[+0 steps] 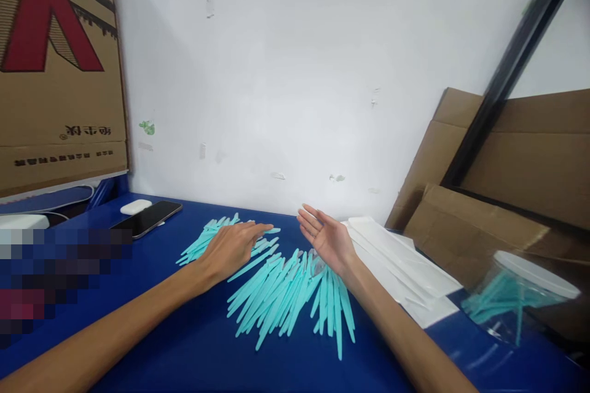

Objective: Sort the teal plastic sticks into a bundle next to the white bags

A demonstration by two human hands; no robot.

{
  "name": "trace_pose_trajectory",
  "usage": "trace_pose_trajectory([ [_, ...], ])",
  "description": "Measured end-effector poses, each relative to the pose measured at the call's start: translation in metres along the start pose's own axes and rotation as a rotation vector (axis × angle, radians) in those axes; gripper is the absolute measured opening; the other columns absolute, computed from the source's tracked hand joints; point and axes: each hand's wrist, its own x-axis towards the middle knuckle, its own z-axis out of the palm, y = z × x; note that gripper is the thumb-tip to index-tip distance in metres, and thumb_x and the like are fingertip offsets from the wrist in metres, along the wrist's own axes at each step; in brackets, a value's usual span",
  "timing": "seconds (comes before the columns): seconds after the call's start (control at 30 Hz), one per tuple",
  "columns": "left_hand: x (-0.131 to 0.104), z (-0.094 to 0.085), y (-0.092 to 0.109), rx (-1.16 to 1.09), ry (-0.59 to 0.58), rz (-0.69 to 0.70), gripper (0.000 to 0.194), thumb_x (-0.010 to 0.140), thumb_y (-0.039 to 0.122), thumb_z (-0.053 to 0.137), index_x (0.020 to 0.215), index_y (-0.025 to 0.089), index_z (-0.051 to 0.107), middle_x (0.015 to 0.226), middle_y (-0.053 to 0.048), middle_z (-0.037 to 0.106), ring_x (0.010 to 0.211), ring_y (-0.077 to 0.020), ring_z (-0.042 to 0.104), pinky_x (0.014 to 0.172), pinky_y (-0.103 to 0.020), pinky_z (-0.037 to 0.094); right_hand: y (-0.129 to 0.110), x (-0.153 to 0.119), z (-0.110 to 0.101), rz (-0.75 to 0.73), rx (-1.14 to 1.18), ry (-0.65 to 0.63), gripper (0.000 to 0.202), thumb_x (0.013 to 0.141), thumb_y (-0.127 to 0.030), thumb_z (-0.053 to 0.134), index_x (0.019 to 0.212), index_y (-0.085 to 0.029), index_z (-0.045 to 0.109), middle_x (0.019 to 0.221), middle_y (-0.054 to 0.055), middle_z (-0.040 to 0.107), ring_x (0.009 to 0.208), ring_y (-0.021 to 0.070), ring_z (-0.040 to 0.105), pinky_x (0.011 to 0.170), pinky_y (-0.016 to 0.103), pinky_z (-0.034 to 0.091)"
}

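Slim, tapered turquoise sticks that look like eyebrow razors (271,295) lie fanned out in a heap on the blue table (166,344). A smaller bunch of turquoise razors (203,239) lies to the left, partly under my left hand (235,245). That hand is palm down with its fingers stretched to the right, close to a single razor's tip; its thumb side and underside are partly hidden. My right hand (327,239) is turned palm up and inward above the heap's upper right end. Its fingers are extended and nothing lies in the palm.
White paper sheets (396,264) lie right of my right hand. A clear jar (516,301) with a white lid holds more turquoise razors. A phone (152,219) and white case (136,206) rest at left. Cardboard (483,227) leans at right; a large carton (59,98) stands left. A white wall (276,73) rises behind.
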Motion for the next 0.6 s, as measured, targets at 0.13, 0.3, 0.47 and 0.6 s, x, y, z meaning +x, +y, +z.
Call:
trace_pose_trajectory([
  [0.13, 0.001, 0.001, 0.001, -0.021, 0.009, -0.021, 0.052, 0.091, 0.011, 0.034, 0.135, 0.029, 0.053, 0.091, -0.003, 0.068, 0.075, -0.0167, 0.062, 0.065, -0.026, 0.043, 0.002, -0.002, 0.005, 0.034, 0.031, -0.037, 0.032, 0.092, -0.026, 0.051, 0.119, -0.018, 0.066, 0.123, 0.008, 0.068, 0.110, 0.0171, 0.065, 0.096, 0.028, 0.050],
  [0.3, -0.001, -0.001, 0.003, -0.019, -0.060, 0.002, 0.063, 0.089, 0.006, 0.030, 0.146, 0.031, 0.034, 0.094, -0.004, 0.063, 0.075, -0.0173, 0.060, 0.066, -0.027, 0.044, 0.001, -0.002, 0.005, -0.039, -0.061, 0.013, 0.031, 0.082, -0.021, 0.069, 0.114, -0.023, 0.069, 0.112, 0.004, 0.071, 0.091, 0.0123, 0.067, 0.086, 0.024, 0.052],
  [0.47, -0.004, -0.004, 0.009, 0.034, -0.153, 0.011, 0.042, 0.088, 0.007, 0.031, 0.112, 0.026, 0.060, 0.107, -0.008, 0.058, 0.076, -0.0186, 0.060, 0.064, -0.030, 0.043, -0.001, -0.003, 0.008, -0.123, -0.151, 0.047, 0.035, 0.077, -0.031, 0.077, 0.110, -0.022, 0.071, 0.075, -0.002, 0.067, 0.055, 0.0057, 0.050, 0.065, 0.021, 0.048],
  [0.6, -0.007, -0.004, 0.012, 0.067, -0.195, 0.058, 0.023, 0.093, 0.026, 0.040, 0.100, 0.022, 0.062, 0.101, -0.010, 0.059, 0.089, -0.0259, 0.059, 0.070, -0.036, 0.045, -0.001, -0.004, 0.008, -0.125, -0.232, 0.079, 0.035, 0.074, -0.034, 0.078, 0.106, -0.021, 0.072, 0.067, -0.004, 0.059, 0.055, 0.0065, 0.046, 0.062, 0.021, 0.045],
])
